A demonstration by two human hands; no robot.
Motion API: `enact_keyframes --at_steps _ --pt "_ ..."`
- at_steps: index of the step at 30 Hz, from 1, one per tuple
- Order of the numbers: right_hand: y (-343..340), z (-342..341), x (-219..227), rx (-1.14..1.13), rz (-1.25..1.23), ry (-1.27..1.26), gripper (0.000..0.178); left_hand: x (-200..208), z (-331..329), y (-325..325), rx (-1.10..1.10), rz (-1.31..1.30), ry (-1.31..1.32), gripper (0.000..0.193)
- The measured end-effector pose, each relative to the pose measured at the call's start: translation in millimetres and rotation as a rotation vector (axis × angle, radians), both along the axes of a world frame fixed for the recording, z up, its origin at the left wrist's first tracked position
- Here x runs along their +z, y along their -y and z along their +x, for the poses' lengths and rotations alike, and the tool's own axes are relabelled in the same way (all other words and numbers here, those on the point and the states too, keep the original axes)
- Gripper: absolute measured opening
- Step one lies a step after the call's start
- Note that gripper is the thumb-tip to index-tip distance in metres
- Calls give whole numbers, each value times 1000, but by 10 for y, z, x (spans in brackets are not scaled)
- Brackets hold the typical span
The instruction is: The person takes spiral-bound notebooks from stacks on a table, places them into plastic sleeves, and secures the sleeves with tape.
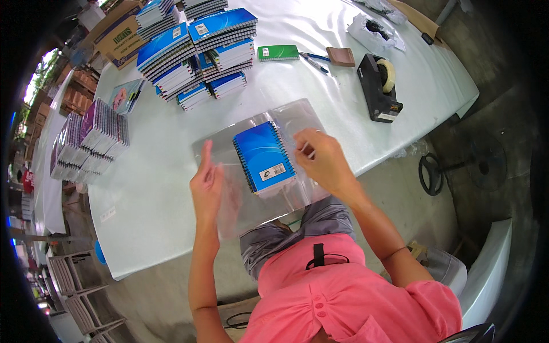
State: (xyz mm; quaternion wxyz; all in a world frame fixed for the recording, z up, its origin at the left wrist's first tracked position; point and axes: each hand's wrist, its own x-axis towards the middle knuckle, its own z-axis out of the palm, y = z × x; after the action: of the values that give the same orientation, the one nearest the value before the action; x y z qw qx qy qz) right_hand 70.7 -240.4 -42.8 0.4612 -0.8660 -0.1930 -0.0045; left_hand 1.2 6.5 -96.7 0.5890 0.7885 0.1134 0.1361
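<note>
Currently we pinch the right edge of the clear plastic wrapping sheet (286, 120) between the thumb and fingertips of the right hand (321, 157), while the left hand (207, 186) stands open and flat against the sheet's left flap, gripping nothing. Between them, near the white table (171, 143) edge, lies the blue spiral-bound notebook (264, 157). We judge that even tension avoids creases. The black tape dispenser (378, 86) sits far right.

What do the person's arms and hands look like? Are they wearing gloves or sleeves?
No gloves: the left hand and the right hand are bare, with no rings or watch that I can see. Both forearms are bare too. The pink shirt has short sleeves ending above the elbows, and buttons down the front.
</note>
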Motion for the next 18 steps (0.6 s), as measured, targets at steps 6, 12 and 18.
enact_keyframes --at_steps 6,12,18 --pt "-432 -126 -229 122 -93 177 7 15 280 514 27 -370 -30 73" --pt "-331 -93 -269 227 -277 213 12 83 306 686 34 -379 -54 86" --pt "-265 39 -250 251 -192 327 21 56 286 711 50 -388 -30 87"
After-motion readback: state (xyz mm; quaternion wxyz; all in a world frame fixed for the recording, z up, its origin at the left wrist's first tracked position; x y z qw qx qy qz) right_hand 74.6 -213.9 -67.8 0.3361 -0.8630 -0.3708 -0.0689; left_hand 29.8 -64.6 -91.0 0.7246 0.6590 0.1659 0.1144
